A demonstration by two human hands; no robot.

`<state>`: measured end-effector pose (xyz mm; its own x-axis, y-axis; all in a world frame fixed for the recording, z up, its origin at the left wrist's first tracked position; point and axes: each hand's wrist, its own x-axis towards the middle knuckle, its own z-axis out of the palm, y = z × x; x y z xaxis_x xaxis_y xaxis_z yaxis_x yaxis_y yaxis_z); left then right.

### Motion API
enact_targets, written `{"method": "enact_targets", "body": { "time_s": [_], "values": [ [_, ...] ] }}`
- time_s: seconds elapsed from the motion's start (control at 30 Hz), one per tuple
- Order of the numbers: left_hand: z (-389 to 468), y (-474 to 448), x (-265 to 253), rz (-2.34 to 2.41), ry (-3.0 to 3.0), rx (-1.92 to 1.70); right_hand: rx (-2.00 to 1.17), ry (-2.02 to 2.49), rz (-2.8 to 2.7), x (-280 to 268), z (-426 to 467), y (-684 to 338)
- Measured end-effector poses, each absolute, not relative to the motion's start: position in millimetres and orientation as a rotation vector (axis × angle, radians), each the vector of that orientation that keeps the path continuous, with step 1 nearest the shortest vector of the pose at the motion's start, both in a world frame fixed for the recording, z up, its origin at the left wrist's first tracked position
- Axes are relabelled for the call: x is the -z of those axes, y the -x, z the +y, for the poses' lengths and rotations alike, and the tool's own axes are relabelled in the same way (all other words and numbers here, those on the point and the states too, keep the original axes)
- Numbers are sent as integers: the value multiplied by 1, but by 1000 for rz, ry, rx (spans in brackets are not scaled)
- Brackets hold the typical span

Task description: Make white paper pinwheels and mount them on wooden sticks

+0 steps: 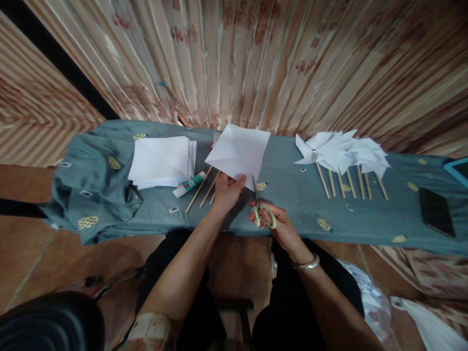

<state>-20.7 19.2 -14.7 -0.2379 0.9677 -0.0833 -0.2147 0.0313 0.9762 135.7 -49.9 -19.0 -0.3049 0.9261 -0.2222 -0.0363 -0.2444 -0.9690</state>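
A creased white sheet of paper [239, 148] is held up over the middle of the table, its lower edge pinched by my left hand [228, 192]. My right hand [280, 222] grips a pair of scissors [269, 217] with pale green handles, fingers through the loops. Their dark blades point up at the paper's lower right edge; whether they cut into it I cannot tell. Left of my left hand lie a glue stick [190, 184] and several thin wooden sticks [198, 190], partly hidden by the hand and paper.
A stack of white paper [161, 161] lies at the left of the grey-green cloth [292, 219]. Several white paper pinwheels [340, 151] on sticks rest to the right. Farther right are a dark phone [437, 212] and a blue-edged object [457, 170]. Pleated curtains [234, 63] hang behind.
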Motion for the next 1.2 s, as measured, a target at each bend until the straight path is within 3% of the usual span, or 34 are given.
{"method": "enact_targets", "body": {
  "time_s": [1.2],
  "values": [
    [18,21,11,1217,-874,-1429,-1632,1224,-1149,26,-51,-137]
  ]
}}
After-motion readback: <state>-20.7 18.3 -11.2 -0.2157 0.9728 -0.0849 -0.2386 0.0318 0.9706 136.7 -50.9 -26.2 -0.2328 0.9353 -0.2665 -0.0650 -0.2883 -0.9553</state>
